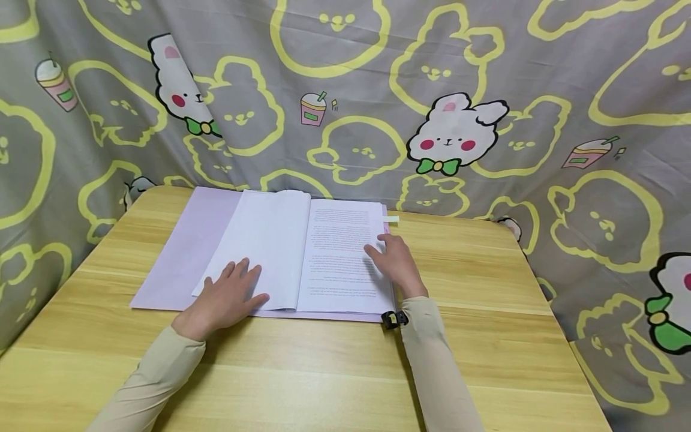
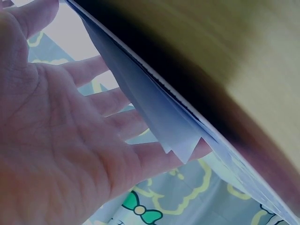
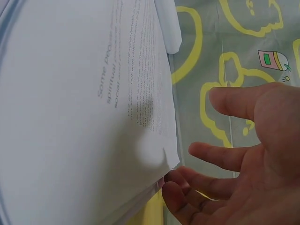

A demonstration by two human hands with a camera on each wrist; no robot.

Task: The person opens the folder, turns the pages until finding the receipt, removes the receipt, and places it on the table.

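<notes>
A lilac folder (image 1: 178,258) lies spread on the table, with a stack of white sheets opened inside it. My left hand (image 1: 224,300) rests on the blank left page (image 1: 264,234), its fingers spread. In the left wrist view, loose sheet corners (image 2: 180,140) stick out beside that hand's fingers. Over the right edge of the printed page (image 1: 342,258) is my right hand (image 1: 396,264). The right wrist view shows its fingers (image 3: 215,157) apart and loosely bent, the lower fingertips right at the page's corner.
The folder sits toward the back of the wooden table (image 1: 324,372), close to a grey patterned curtain (image 1: 356,90). A pale tab (image 1: 392,219) juts from the folder's right side. A black wrist camera (image 1: 394,320) sits at my right cuff.
</notes>
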